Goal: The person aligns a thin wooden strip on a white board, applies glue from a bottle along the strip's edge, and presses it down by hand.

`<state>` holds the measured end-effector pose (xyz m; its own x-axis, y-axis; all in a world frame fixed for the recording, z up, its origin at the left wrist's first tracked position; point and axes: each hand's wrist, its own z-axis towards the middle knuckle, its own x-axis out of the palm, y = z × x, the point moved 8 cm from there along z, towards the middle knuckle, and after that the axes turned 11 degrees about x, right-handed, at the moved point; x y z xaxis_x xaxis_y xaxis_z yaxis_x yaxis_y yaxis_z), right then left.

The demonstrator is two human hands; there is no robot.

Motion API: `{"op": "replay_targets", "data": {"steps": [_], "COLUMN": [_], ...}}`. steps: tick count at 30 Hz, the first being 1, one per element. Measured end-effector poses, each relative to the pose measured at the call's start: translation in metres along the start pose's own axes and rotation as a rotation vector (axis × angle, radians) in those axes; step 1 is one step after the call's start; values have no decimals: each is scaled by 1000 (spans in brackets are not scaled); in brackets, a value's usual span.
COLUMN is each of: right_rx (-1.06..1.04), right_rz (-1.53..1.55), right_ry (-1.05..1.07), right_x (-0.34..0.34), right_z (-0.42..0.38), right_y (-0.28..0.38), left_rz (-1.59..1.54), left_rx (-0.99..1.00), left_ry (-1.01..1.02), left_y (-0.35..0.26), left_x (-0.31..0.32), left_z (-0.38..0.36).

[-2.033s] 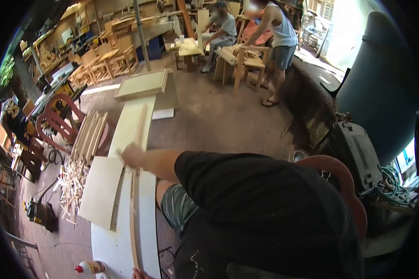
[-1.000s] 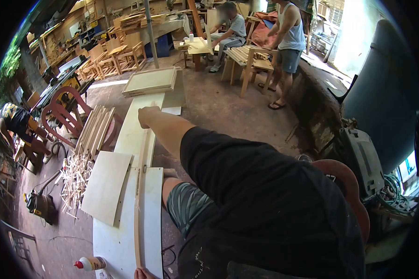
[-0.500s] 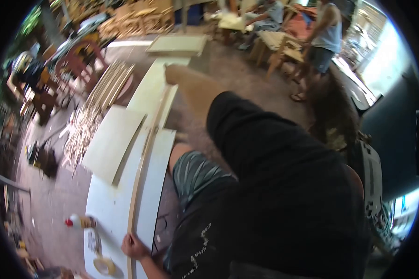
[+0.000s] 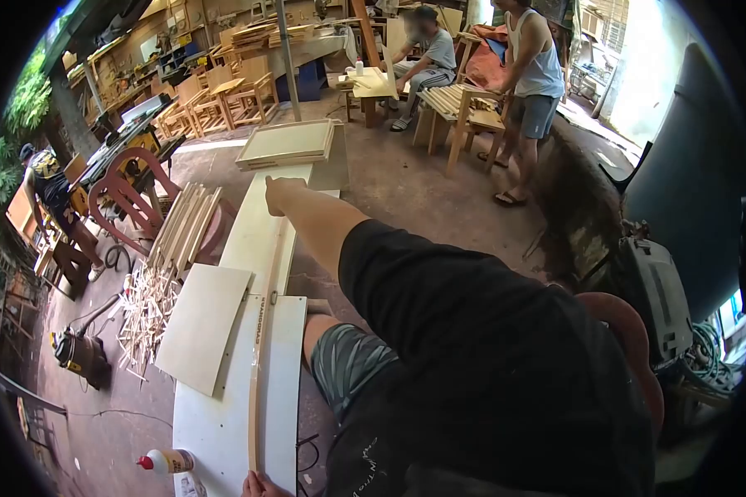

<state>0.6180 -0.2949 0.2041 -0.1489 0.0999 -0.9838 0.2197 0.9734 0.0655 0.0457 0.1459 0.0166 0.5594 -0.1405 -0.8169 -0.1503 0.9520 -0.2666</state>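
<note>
Along the white tabletop (image 4: 224, 431), your long wood strip (image 4: 263, 331) runs from 6 to 12 o'clock. Your right hand (image 4: 280, 195) grips its far end, your left hand (image 4: 261, 486) the near end. It looks light and whippy; hold both ends.

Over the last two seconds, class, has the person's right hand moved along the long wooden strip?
Yes. The right hand has slid along the long wooden strip from beside the plywood sheet to the far end, near the framed panel.
</note>
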Motion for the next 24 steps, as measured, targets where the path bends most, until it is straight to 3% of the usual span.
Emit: {"op": "replay_targets", "data": {"steps": [3, 5, 6, 7, 9, 11, 13, 16, 19, 24], "right_rx": [-46, -283, -451, -601, -1004, -1227, -1452, -1623, -1590, -1624], "right_rz": [4, -217, -102, -104, 80, -66, -100, -51, 2, 168], "right_ry": [-161, -141, -247, -33, 50, 253, 273, 103, 101, 81], "right_x": [1, 40, 84, 111, 172, 193, 255, 298, 335, 341], "right_z": [-1, -18, -14, -61, -173, -310, -390, -465, -479, -473], "right_y": [6, 58, 96, 132, 195, 217, 249, 266, 274, 271], "left_rz": [76, 84, 71, 68, 19, -60, -92, -21, 0, -26], "left_rx": [104, 148, 108, 61, -3, -45, -89, -41, -61, -81], "left_ry": [-31, -40, 2, 42, 41, -23, 15, 54, 54, 20], "left_y": [-4, -10, -8, -4, 11, 42, 42, 23, 20, 18], "left_x": [2, 3, 10, 13, 21, 50, 45, 31, 26, 24], "left_z": [-2, 1, 2, 3, -4, -29, -29, -18, -16, -15]}}
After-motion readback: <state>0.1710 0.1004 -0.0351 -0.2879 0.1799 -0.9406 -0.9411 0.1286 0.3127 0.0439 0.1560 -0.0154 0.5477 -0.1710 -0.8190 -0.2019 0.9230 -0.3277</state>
